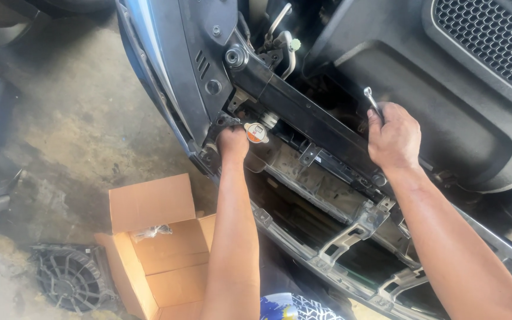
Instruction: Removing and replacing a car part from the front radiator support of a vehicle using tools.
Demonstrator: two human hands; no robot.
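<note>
My left hand point(233, 143) is closed around a black bracket at the left end of the car's black upper crossbar point(303, 109), right beside a round silver radiator cap point(256, 133) with a red and white label. My right hand point(393, 137) grips a silver wrench point(372, 101) whose ring end sticks up above my fist, set against the crossbar further right. Both forearms reach over the open front of the car, where the radiator point(303, 184) and metal mounting brackets point(351, 234) lie exposed.
A black grille panel point(487, 41) leans at the upper right. An open cardboard box point(161, 249) sits on the concrete floor below my left arm, with a small plastic bag on its flap. A black round fan shroud point(69, 275) lies at the lower left.
</note>
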